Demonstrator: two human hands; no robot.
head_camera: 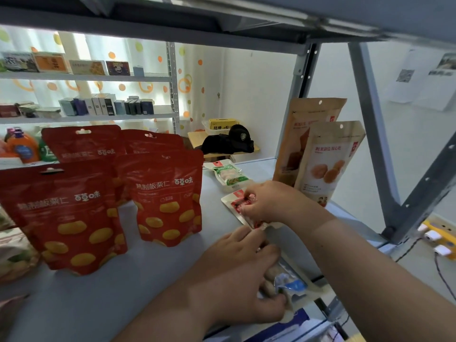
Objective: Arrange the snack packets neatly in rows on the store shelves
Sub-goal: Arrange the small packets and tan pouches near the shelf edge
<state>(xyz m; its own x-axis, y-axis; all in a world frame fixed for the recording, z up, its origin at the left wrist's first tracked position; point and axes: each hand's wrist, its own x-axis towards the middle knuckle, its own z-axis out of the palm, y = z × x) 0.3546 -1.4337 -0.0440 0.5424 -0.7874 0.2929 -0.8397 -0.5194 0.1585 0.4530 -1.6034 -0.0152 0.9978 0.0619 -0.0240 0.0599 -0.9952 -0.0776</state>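
Observation:
Several red chestnut pouches (165, 196) stand upright in two rows on the left of the grey shelf (98, 299). Two tan pouches (325, 164) stand at the right rear. A small green flat packet (229, 175) lies between them. My right hand (269, 202) pinches a small red-and-white flat packet (234, 206) lying on the shelf. My left hand (241, 275) rests on a small blue-and-clear packet (288, 283) near the shelf's front right edge, fingers curled over it.
A metal upright and diagonal brace (377, 144) close the right side; the upper shelf (222, 18) hangs low overhead. Another rack of boxes (98, 107) stands behind. A power strip (436, 238) with plugs lies on the floor at right.

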